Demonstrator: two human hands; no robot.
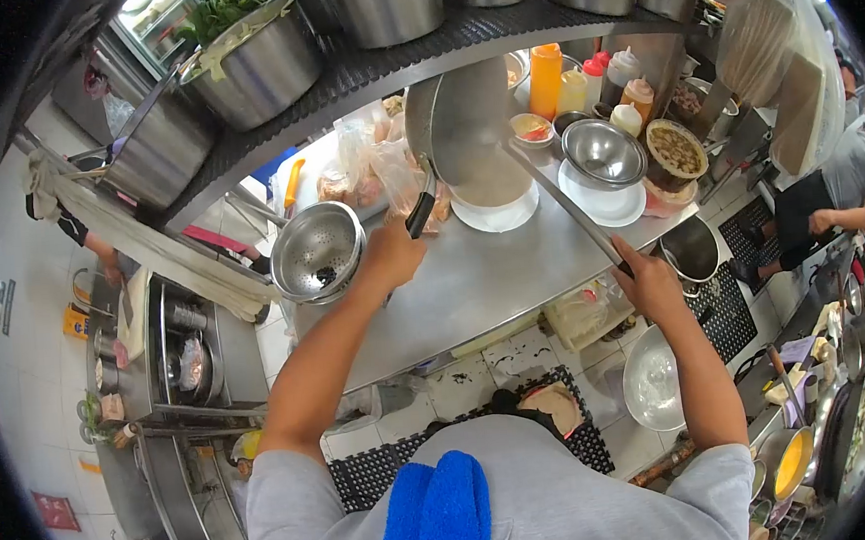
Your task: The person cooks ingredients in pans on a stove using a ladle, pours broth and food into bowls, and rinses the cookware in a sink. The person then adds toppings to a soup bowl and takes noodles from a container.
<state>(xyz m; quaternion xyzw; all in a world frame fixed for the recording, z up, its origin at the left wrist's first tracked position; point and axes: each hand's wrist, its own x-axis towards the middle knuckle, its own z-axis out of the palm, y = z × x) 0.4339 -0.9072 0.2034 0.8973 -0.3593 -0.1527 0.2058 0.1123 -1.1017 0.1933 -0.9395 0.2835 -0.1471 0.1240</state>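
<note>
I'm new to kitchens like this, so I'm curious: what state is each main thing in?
Pan, tilted steeply over a white plate, handle gripped by the left hand
Long-handled utensil, slanted, gripped by the right hand
Colander, open side up, something dark inside
Steel bowl, open side up
Orange bottle, upright
Pot of greens, uncovered, heaped
Blue towel, folded

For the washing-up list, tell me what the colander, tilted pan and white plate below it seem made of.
Colander: probably stainless steel, shiny, with bright reflections. Pan: likely metal, dull grey sheen. Plate: smooth, white; ceramic or plastic, can't tell.
</note>
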